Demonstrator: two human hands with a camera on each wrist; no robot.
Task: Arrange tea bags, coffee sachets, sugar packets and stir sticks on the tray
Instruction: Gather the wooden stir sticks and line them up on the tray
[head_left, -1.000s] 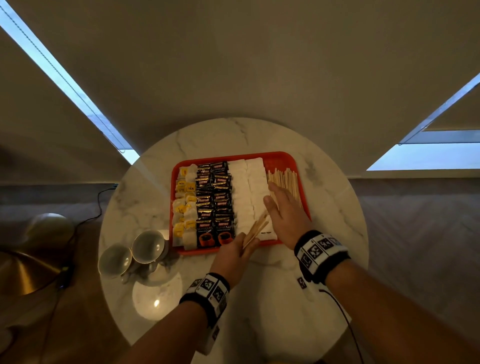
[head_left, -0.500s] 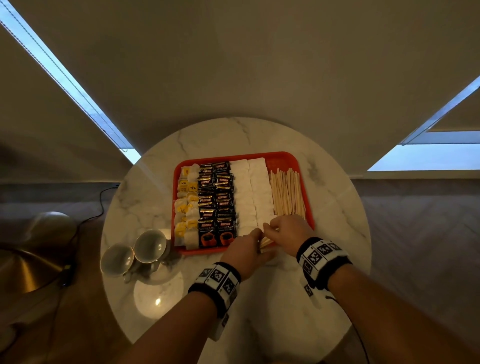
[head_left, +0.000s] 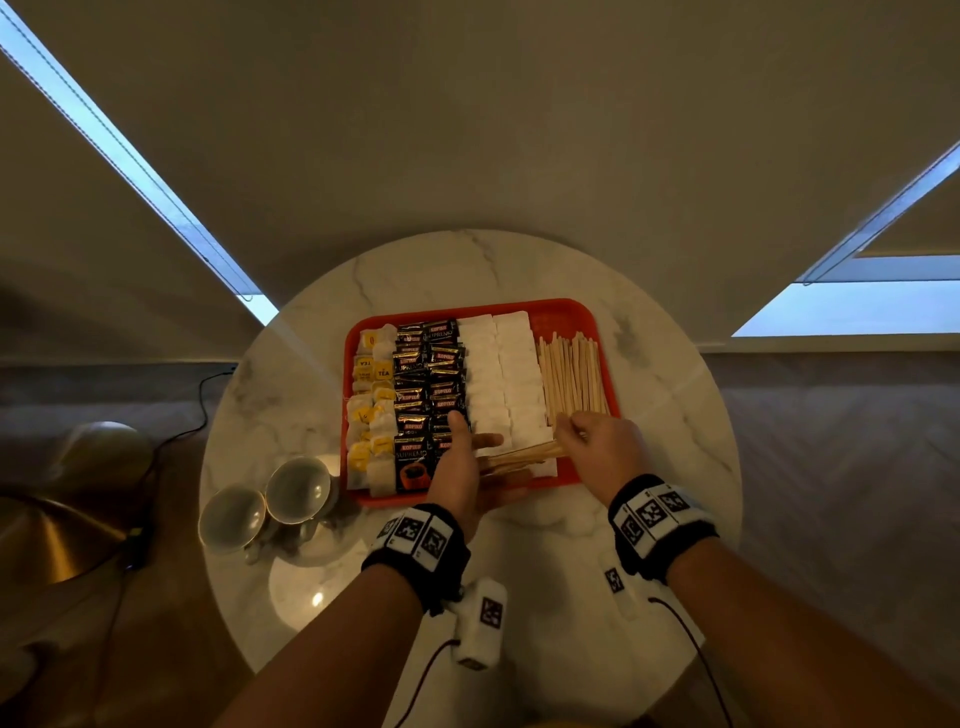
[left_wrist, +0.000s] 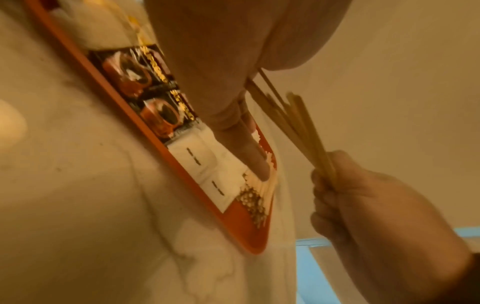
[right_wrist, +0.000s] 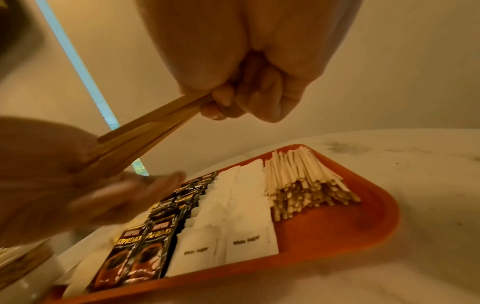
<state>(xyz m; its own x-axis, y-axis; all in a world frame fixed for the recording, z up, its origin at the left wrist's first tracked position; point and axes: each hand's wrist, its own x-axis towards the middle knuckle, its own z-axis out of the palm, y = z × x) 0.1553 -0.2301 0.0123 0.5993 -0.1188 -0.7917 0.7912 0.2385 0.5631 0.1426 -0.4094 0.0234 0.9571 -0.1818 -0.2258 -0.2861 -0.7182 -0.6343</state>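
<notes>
A red tray (head_left: 563, 319) on the round marble table (head_left: 467, 265) holds rows of tea bags (head_left: 371, 410), black coffee sachets (head_left: 426, 374), white sugar packets (head_left: 501, 374) and a pile of wooden stir sticks (head_left: 571, 374). Over the tray's near edge, a small bundle of sticks (head_left: 519, 457) lies between my hands. My right hand (head_left: 597, 447) pinches its right end with curled fingers (right_wrist: 233, 102). My left hand (head_left: 462, 467) is spread, thumb up, with the other end of the bundle (left_wrist: 298, 123) across its palm.
Two grey cups (head_left: 298, 491) (head_left: 231, 517) stand on the table left of the tray's near corner. A brass lamp shade (head_left: 47, 535) and a cable lie on the floor at left. A wall rises just behind the table.
My right hand came back from the stick pile and took the end of the bundle. My left hand, which gripped the sticks, has spread its fingers.
</notes>
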